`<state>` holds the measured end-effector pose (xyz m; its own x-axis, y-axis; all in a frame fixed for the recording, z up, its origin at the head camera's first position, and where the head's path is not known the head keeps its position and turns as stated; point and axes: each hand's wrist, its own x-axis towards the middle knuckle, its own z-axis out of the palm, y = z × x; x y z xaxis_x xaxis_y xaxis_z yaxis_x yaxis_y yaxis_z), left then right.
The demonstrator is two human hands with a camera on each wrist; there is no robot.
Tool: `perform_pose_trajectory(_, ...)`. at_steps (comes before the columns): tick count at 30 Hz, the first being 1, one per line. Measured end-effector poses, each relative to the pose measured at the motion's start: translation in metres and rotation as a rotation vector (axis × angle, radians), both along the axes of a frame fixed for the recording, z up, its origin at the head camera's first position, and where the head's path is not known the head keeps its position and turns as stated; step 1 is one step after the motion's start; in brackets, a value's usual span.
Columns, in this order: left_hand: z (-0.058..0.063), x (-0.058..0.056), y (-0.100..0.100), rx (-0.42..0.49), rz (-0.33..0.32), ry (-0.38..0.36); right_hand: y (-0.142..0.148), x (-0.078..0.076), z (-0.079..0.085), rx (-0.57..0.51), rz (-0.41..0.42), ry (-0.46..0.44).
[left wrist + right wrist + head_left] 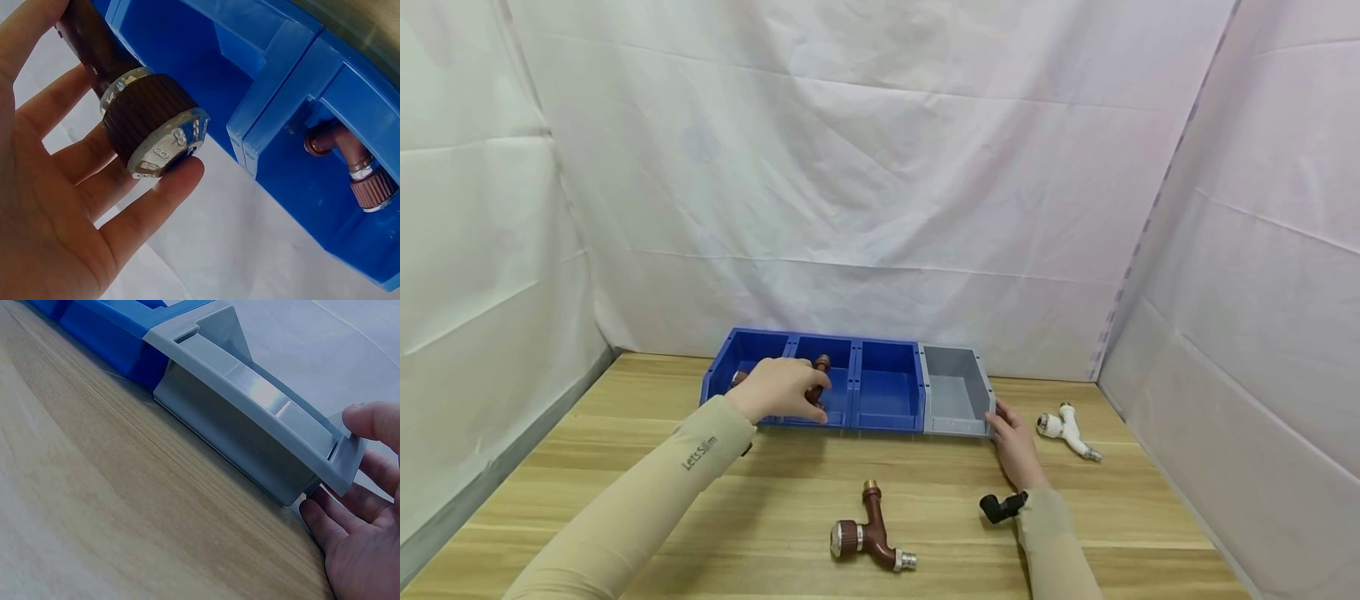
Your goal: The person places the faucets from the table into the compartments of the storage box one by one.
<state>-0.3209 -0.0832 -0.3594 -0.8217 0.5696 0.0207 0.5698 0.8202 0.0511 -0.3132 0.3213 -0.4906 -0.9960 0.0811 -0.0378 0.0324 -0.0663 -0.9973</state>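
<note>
My left hand point(781, 388) holds a brown tap point(150, 122) over the second blue bin point(838, 392) from the left. In the left wrist view the tap's ribbed knob with its silvery cap faces the camera, against the spread fingers. Another brown tap point(350, 153) lies inside the leftmost blue bin point(724, 367), partly covered by my left hand in the head view. At the right end of the row, my right hand point(1017, 448) grips the front corner of the grey bin point(237, 425), thumb at its rim and fingers beside and below.
A third brown tap point(874, 533) lies on the wooden table point(760, 533) in front of the bins. To the right of the grey bin rests a white tap point(1067, 429). The third blue bin point(889, 392) adjoins the grey one. White cloth point(865, 183) hangs behind and on both sides.
</note>
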Motion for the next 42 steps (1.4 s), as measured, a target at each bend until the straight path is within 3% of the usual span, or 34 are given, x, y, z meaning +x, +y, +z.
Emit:
perform_pose_trajectory(15,-0.005,-0.005,-0.001,0.003,0.022,-0.037,-0.002,-0.001,-0.003,0.02,-0.016,0.008)
perform_pose_trajectory(30,-0.01,-0.006,0.0,0.002,0.029,-0.035,-0.007,0.004,-0.011,0.023,-0.019,0.034)
perform_pose_trajectory(42,-0.009,-0.012,0.003,0.028,0.026,-0.024,-0.005,0.003,-0.007,0.037,-0.021,0.029)
